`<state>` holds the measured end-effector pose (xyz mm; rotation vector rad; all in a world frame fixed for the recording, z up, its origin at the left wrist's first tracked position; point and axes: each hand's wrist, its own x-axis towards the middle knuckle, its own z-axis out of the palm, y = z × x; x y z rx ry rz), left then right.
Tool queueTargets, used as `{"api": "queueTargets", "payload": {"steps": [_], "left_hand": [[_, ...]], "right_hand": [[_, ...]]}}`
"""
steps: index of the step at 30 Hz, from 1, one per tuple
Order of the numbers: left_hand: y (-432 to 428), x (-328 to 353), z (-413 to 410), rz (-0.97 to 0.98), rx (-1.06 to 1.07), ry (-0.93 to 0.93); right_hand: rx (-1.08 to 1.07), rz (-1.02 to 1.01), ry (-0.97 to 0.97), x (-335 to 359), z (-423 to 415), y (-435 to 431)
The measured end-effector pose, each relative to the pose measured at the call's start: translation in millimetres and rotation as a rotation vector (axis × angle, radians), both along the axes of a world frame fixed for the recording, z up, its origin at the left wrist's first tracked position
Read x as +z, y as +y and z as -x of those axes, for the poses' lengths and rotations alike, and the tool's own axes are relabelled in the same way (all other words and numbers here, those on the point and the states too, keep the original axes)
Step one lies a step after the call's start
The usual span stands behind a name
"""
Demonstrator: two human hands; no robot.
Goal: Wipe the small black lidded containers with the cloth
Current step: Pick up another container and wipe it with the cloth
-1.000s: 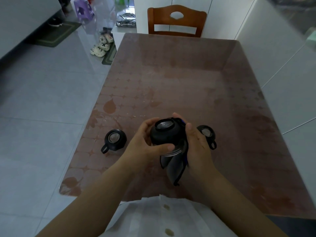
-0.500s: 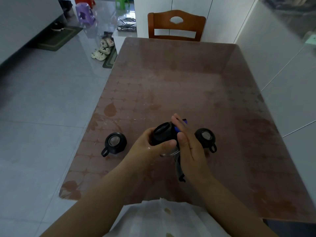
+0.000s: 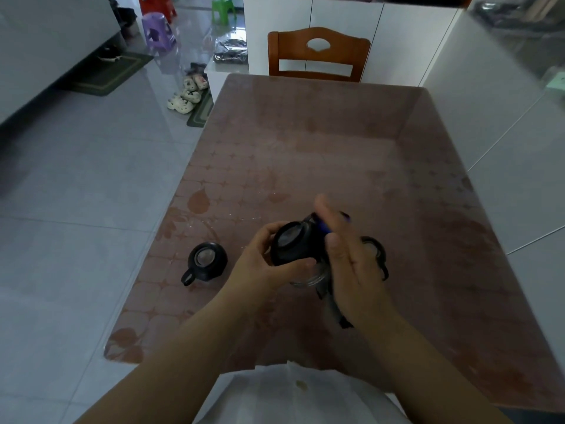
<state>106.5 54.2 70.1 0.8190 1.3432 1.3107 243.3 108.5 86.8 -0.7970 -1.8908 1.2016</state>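
Black and lidded, one small container [image 3: 208,261] stands alone on the brown patterned counter [image 3: 305,166], left of the hands. The left hand [image 3: 266,264] grips a second container [image 3: 295,243] lifted above the counter, tilted lid-up. The right hand [image 3: 351,264] presses a dark cloth [image 3: 331,304] against its side, fingers blurred. Behind that hand, a third container [image 3: 377,255] shows partly.
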Motion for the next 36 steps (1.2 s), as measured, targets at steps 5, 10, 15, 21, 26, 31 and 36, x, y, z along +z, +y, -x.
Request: {"api": "queueTargets", "payload": {"steps": [5,10,15,21,26,31,36], "left_hand": [[-1,7,6,-0.071,-0.071,-0.015],[0,12,7,-0.103,-0.113,-0.014],[6,7,6,-0.024,-0.067,-0.012],[6,6,1,0.158,-0.047,0.064],[4,0,3,0.222,-0.064,0.021],[0,-5,11,0.247,0.026,-0.037],[-3,-3,17,0.183,0.016,-0.130]], "right_hand": [[0.052,0.154,0.060,-1,5,3],[0.046,0.596,0.463,-1,-4,9],[-0.057,0.595,0.387,-9,-6,8],[-0.139,0.534,0.326,-12,-6,4],[-0.079,0.477,0.265,-13,-8,-2],[-0.003,0.469,0.205,-13,-18,-12],[-0.066,0.655,0.353,-15,-23,-3]]}}
